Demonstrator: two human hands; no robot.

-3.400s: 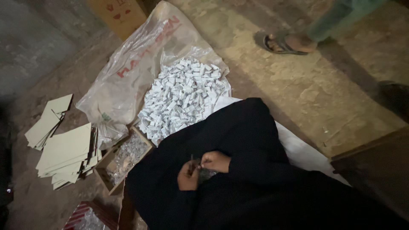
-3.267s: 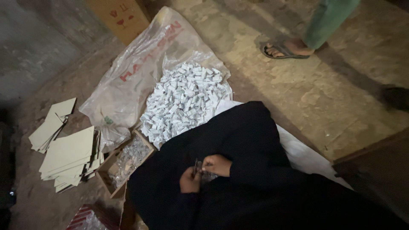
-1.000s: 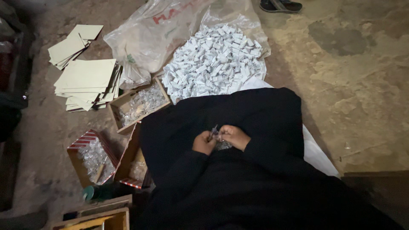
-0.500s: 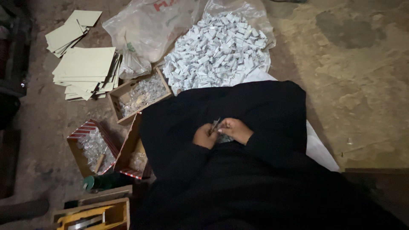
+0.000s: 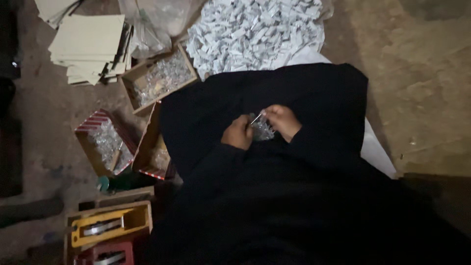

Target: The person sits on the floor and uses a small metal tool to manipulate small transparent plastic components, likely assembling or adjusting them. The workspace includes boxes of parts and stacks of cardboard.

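On black cloth, both hands' fingers (image 5: 245,123) pinch a crinkly clear plastic packet (image 5: 262,130).

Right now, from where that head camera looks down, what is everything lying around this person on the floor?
Heap of small white folded paper packets: one heap, white, top centre on a plastic sheet.
Clear crumpled plastic bag: one, see-through, top, left of the heap.
Stack of pale flat cardboard sheets: one stack, cream, top left.
Open brown cardboard box of shiny clear bits: one, brown, below the bag.
Red-and-white striped open box: one, left of the lap, holding shiny clear bits.
Yellow tray in a wooden frame: one, bottom left.
Black cloth over the lap: one, centre.
Small bundle of shiny clear pieces: one, between the hands.
Left hand: on the bundle.
Right hand: pinching a thin pale strip.
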